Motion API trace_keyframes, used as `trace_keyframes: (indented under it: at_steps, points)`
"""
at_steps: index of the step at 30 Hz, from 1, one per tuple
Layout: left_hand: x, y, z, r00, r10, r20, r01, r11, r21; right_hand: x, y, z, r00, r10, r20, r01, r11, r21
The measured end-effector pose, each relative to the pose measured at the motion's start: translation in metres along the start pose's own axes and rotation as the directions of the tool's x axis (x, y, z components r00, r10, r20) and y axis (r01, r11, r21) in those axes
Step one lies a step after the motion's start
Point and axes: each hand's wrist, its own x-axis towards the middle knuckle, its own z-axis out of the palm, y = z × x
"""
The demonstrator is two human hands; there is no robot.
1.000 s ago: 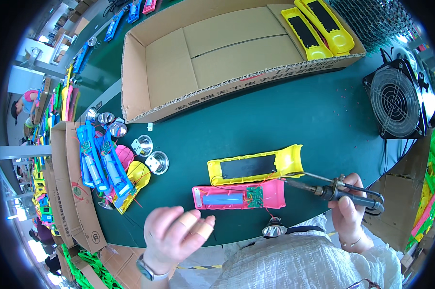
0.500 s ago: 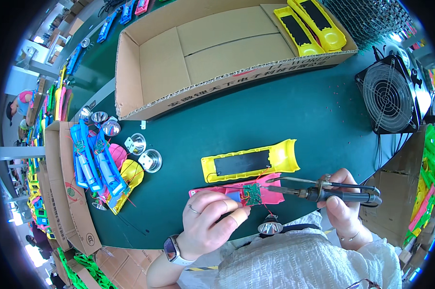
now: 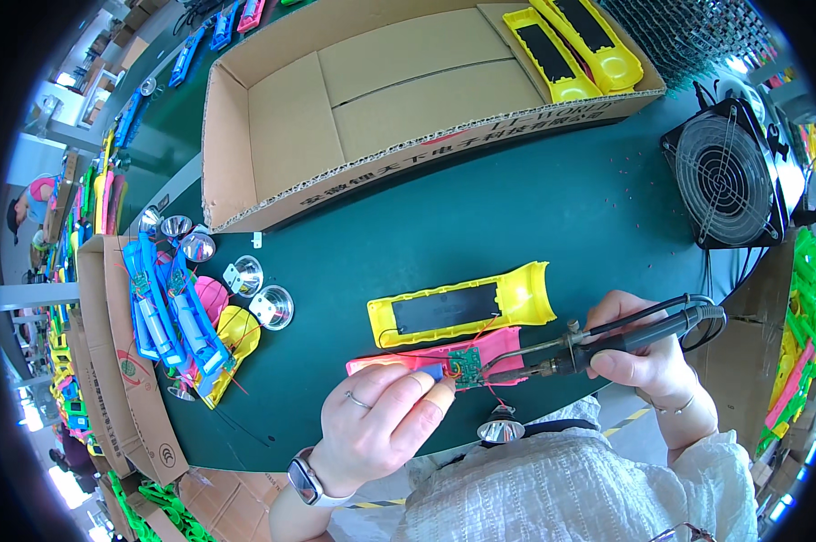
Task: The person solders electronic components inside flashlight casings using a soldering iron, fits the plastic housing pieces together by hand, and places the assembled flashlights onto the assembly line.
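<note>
My right hand (image 3: 638, 366) grips a soldering iron (image 3: 665, 329) with a thin metal solder-feed tube along its top. The iron's tip meets the right side of a small green circuit board (image 3: 465, 367) with wires on it. That board lies on a pink plastic lamp shell (image 3: 506, 345). At the board's left edge my left hand (image 3: 385, 420) is closed, fingertips pressed beside a blue piece (image 3: 433, 371); what they pinch is hidden. A silver reflector cup (image 3: 501, 425) hangs by a red wire at the table's near edge. Just beyond lies a yellow shell half (image 3: 523, 295) with a dark strip inside.
A large cardboard box (image 3: 286, 203) holding yellow shells (image 3: 553, 63) stands at the back. Blue lamp shells (image 3: 191, 312) and loose reflectors (image 3: 272, 307) are piled at left, beside another carton (image 3: 137, 397). A black fan (image 3: 726, 176) stands at right.
My right hand has tilted the soldering iron and brought its tip and feed tube down left onto the board. The whole view has shifted slightly; my left hand stays at the board.
</note>
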Motion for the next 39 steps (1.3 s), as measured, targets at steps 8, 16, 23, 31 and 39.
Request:
trace_keyframes:
  at_steps: [8,16,23,31,39]
  points:
    - [-0.001,-0.001,-0.001,1.0,0.001,-0.002,-0.001,1.0,0.003,0.003,-0.005,0.005,0.999,-0.018,0.03,0.021,0.993,-0.117]
    - [-0.002,0.001,0.0,1.0,0.025,0.001,-0.025,0.998,0.061,-0.002,-0.009,0.012,0.998,0.049,-0.048,-0.053,0.995,-0.084]
    - [-0.002,0.001,0.001,0.999,0.04,-0.018,-0.038,0.996,0.083,-0.01,0.01,0.002,0.995,-0.003,-0.097,0.013,0.995,0.102]
    - [-0.002,0.0,-0.004,0.999,0.044,0.019,-0.045,0.999,0.025,-0.009,0.029,-0.002,0.911,-0.211,-0.354,0.307,0.92,0.244]
    - [0.062,-0.035,-0.019,0.962,-0.217,0.168,0.223,0.975,-0.02,-0.001,0.053,-0.007,0.813,-0.359,-0.458,0.538,0.764,0.357]
